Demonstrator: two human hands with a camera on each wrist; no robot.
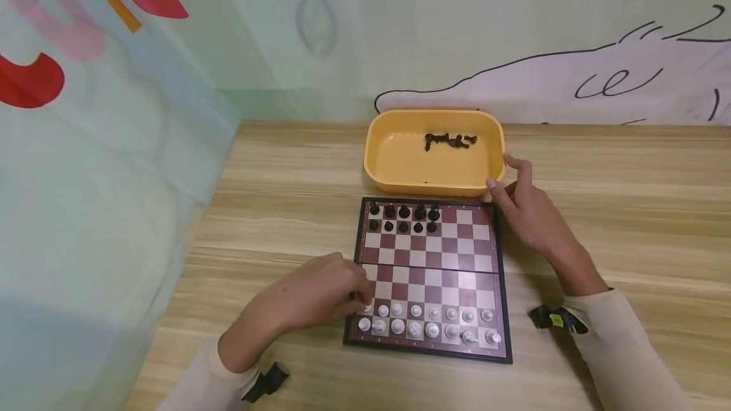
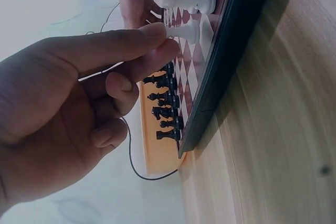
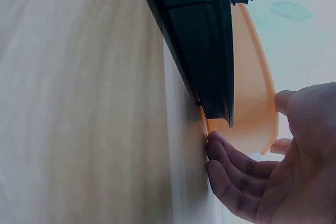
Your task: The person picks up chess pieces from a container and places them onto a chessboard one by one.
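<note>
Thumb and index finger of my left hand [image 1: 320, 287] pinch the top of a white pawn [image 2: 188, 31], which stands at the left end of the front pawn row on the chessboard [image 1: 450, 279]. The other left fingers are curled in toward the palm. White pieces [image 1: 432, 330] fill the two near rows; black pieces [image 1: 403, 211] stand in two rows at the far left. My right hand [image 1: 531, 211] is at the near right corner of a yellow tub [image 1: 378, 167], thumb and bent fingers touching its outside.
Several loose black chess pieces [image 1: 454, 140] lie inside the tub, which stands just beyond the board against the painted wall [image 1: 274, 49]. Wooden tabletop [image 1: 263, 208] stretches to both sides. Dark straps [image 1: 268, 382] sit at both wrists.
</note>
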